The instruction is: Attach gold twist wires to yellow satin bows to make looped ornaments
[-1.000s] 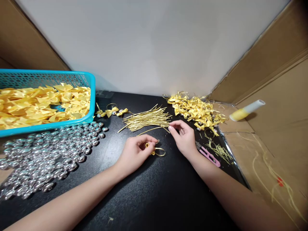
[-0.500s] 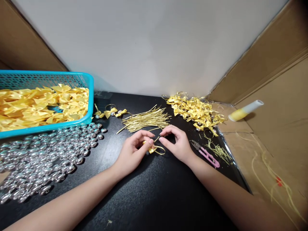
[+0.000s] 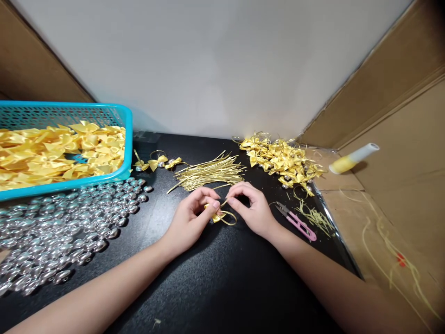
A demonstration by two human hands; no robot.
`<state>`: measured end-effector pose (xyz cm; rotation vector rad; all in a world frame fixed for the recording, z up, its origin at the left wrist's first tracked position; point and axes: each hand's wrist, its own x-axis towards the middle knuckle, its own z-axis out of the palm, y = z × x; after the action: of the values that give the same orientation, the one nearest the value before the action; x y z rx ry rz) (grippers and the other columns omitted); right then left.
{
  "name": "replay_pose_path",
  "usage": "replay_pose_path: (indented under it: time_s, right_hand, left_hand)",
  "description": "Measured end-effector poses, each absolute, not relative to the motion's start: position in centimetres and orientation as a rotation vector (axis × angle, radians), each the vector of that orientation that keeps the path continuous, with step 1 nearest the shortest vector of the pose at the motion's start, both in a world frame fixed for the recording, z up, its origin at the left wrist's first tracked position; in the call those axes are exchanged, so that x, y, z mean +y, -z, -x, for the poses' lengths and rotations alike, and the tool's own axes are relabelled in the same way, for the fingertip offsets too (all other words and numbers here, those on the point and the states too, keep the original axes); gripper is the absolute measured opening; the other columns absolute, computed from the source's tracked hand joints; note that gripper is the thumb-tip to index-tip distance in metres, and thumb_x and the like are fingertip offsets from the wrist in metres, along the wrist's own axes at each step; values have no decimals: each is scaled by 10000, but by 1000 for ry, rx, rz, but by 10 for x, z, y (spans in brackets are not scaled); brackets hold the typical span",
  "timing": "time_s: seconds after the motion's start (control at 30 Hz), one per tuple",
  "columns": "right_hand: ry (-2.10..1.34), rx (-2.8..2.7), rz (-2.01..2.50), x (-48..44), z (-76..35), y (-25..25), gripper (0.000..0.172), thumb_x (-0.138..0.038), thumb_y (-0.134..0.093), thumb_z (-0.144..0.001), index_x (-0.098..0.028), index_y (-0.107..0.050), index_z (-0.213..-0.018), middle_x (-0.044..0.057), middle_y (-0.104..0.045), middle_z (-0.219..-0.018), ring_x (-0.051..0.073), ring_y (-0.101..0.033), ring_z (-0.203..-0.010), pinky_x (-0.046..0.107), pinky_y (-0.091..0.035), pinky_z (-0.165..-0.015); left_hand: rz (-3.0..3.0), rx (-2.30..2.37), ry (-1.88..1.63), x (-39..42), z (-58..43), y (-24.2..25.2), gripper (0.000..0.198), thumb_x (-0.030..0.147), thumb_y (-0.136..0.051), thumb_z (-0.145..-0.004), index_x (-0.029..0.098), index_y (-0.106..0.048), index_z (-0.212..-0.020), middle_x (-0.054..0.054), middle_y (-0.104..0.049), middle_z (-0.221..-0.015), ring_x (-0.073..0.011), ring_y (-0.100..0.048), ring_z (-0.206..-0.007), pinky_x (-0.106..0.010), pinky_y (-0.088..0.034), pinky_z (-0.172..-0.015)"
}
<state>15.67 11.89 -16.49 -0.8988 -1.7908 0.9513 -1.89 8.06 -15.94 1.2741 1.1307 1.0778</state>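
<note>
My left hand (image 3: 194, 215) pinches a small yellow satin bow (image 3: 216, 217) between thumb and fingers, partly covered by them. From the bow a gold cord (image 3: 230, 221) curves out in a loop to the right. My right hand (image 3: 252, 208) is closed at the fingertips on the cord's end, close beside the left thumb. Just beyond both hands lies a bundle of cut gold cords (image 3: 210, 171). Pink thread snips (image 3: 297, 222) rest to the right of my right wrist.
A turquoise basket (image 3: 128, 139) of yellow bows stands at left, with many silver beads (image 3: 79, 232) spread before it. Bows with beads (image 3: 281, 160) are heaped at back right, near cord scraps (image 3: 318, 218). A pale tube (image 3: 354, 157) leans by the cardboard wall (image 3: 399, 120).
My right fingertips have closed in on the cord end and moved slightly left, nearer the left hand. The left hand still holds the bow; the whole view has shifted slightly.
</note>
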Motion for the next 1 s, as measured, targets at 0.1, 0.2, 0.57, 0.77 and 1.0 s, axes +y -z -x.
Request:
replay_pose_path:
  time_s: [0.1, 0.2, 0.57, 0.77, 1.0]
  right_hand:
    - [-946, -1798, 885, 118, -157, 163, 88, -186, -605, -845, -206, -605, -759, 16, -631, -806, 160, -589, -832, 338, -465, -803]
    - [-942, -1805, 872, 118, -158, 162, 91, -193, -583, -856, -210, -580, -767, 17, -613, -808, 163, -579, -829, 340, -462, -801]
    - [-996, -1820, 833, 118, -159, 163, 116, -198, -534, -899, -209, -540, -784, 12, -568, -815, 148, -539, -800, 307, -435, -772]
    - [-978, -1827, 839, 118, -159, 163, 135, -221, -520, -909, -210, -523, -775, 12, -564, -811, 150, -533, -794, 298, -430, -759]
    - [-960, -1838, 858, 117, -159, 163, 143, -241, -506, -916, -216, -514, -776, 15, -563, -802, 157, -532, -790, 303, -435, -753]
  left_hand:
    - [-1263, 1127, -1085, 81, 18, 159, 136, 282, -594, -853, 175, -533, -911, 25, -615, -685, -107, -556, -636, -233, -431, -624]
    - [-1260, 1128, -1082, 81, 18, 159, 129, 278, -588, -858, 175, -527, -905, 27, -614, -677, -103, -550, -622, -231, -429, -614]
    - [-1248, 1074, -1047, 83, 19, 158, 145, 278, -596, -866, 175, -499, -898, 34, -612, -649, -97, -541, -614, -235, -427, -633]
    - [-1221, 1058, -1045, 83, 19, 157, 167, 289, -611, -853, 178, -489, -881, 32, -617, -646, -101, -545, -614, -237, -428, -628]
    - [-1199, 1053, -1045, 83, 17, 155, 184, 300, -628, -836, 184, -486, -860, 31, -620, -630, -106, -552, -587, -240, -432, -615]
